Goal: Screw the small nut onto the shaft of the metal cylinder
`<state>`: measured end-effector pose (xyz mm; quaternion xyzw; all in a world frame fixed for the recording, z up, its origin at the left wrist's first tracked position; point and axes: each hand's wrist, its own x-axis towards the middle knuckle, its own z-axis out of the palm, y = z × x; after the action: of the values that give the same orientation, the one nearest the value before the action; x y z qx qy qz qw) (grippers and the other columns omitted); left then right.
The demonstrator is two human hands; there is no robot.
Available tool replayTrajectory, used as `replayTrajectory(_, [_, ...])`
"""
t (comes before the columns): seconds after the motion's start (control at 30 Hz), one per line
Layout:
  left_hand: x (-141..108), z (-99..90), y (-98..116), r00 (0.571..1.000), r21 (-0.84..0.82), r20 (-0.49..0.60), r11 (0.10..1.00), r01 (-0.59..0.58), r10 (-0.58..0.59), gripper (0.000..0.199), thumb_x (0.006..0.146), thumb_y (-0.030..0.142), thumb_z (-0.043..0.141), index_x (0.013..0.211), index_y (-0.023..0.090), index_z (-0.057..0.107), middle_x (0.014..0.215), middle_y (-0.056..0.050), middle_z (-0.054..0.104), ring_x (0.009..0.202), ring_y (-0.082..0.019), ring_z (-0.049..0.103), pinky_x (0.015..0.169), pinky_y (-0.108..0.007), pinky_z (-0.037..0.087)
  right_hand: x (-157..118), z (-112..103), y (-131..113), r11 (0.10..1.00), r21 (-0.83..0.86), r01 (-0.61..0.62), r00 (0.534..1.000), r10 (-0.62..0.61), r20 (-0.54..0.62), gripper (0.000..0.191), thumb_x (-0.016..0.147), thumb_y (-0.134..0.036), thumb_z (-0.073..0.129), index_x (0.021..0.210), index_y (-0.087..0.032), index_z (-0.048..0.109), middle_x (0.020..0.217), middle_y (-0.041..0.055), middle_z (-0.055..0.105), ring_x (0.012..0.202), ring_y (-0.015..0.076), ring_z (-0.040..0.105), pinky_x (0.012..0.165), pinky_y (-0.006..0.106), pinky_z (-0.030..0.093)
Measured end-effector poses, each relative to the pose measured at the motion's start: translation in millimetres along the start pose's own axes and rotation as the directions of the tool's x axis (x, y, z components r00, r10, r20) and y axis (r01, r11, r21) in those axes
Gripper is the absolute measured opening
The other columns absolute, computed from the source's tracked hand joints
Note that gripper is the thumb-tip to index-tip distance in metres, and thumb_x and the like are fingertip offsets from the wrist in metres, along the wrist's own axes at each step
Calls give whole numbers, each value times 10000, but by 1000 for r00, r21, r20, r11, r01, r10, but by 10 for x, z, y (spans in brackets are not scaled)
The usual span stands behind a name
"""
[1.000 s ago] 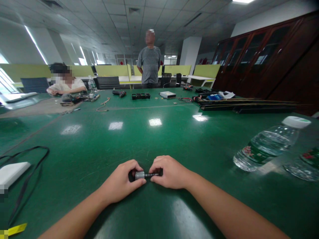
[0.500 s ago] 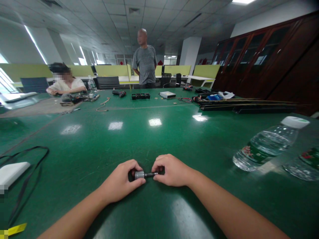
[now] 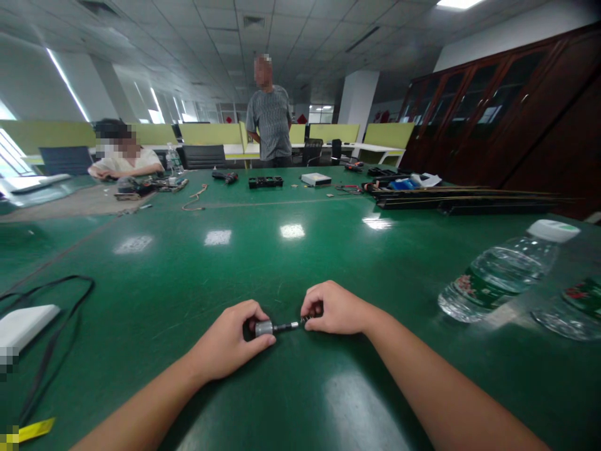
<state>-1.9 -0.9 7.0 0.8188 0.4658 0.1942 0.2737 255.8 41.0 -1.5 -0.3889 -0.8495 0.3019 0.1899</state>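
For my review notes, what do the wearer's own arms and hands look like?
The bare, ungloved left hand and bare, ungloved right hand join a sleeveless left forearm and sleeveless right forearm. No watch, bracelet, cable or marking shows; rings can't be ruled out, as some fingers are hidden.

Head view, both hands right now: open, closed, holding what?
Left hand: closed on a metal cylinder with a thin shaft.
Right hand: closed, pinching what looks like a small coil spring.
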Motion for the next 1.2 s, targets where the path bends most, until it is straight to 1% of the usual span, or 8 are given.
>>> replayTrajectory(0.17, [-2, 16, -13, 1000, -18, -7, 1000, 1, -1, 152, 805, 312, 669, 865, 186, 610, 822, -11, 630, 747, -176, 586, 674, -269, 439, 16, 84, -60, 999, 43, 5, 1000, -6, 11, 158, 678, -185, 763, 837, -188, 764, 723, -3, 654, 642, 118, 581, 574, 216, 429])
replayTrajectory(0.27, [5, 33, -37, 1000, -20, -21, 1000, -2, 2, 157, 797, 308, 680, 873, 188, 611, 818, -9, 626, 742, -175, 582, 668, -267, 436, 71, 219, -143, 990, 140, -29, 997, 38, -64, 235, 688, -203, 783, 918, -172, 746, 733, 0, 674, 647, 119, 587, 599, 220, 440])
replayTrajectory(0.3, [7, 37, -49, 999, -17, -33, 1000, -9, 9, 161, 791, 299, 685, 883, 190, 611, 828, -10, 626, 747, -176, 581, 669, -267, 435, 91, 270, -173, 989, 150, -15, 996, 28, -84, 216, 704, -208, 778, 913, -168, 742, 732, 1, 679, 648, 118, 588, 602, 220, 436])
replayTrajectory(0.43, [-1, 38, -74, 997, -16, -61, 999, -48, 47, 210, 754, 256, 713, 931, 197, 615, 888, -16, 633, 792, -181, 585, 693, -267, 438, 138, 398, -247, 995, 39, 87, 989, -82, -122, 164, 730, -246, 775, 881, -192, 743, 743, 0, 681, 675, 123, 595, 638, 230, 424])
replayTrajectory(0.67, [-11, -4, -30, 999, -34, -8, 999, -39, 39, 134, 819, 271, 647, 930, 196, 631, 817, 2, 630, 753, -167, 587, 685, -260, 439, 108, 346, -241, 980, -44, 192, 977, -195, -82, 188, 686, -213, 797, 860, -179, 732, 778, 13, 687, 768, 153, 607, 711, 251, 432])
replayTrajectory(0.9, [7, 28, -64, 999, -52, -43, 998, -28, 26, 169, 743, 236, 719, 832, 189, 583, 818, 9, 637, 743, -163, 584, 663, -247, 428, 111, 365, -235, 974, -67, 217, 972, -222, -75, 147, 759, -193, 717, 904, -186, 729, 789, 14, 691, 784, 155, 607, 742, 263, 428])
replayTrajectory(1.07, [6, 45, -88, 998, -61, -58, 997, -43, 40, 197, 735, 241, 742, 832, 189, 578, 834, 7, 639, 756, -165, 590, 686, -255, 436, 111, 368, -218, 975, -67, 213, 973, -218, -77, 176, 723, -191, 747, 897, -189, 726, 785, 9, 679, 778, 156, 595, 732, 260, 425])
replayTrajectory(1.2, [-3, 32, -87, 996, -65, -58, 996, -65, 61, 207, 736, 259, 752, 830, 187, 581, 839, 4, 640, 766, -167, 596, 695, -259, 443, 110, 383, -214, 973, -76, 218, 970, -224, -95, 153, 737, -179, 726, 889, -192, 723, 748, 0, 653, 740, 146, 575, 703, 254, 414])
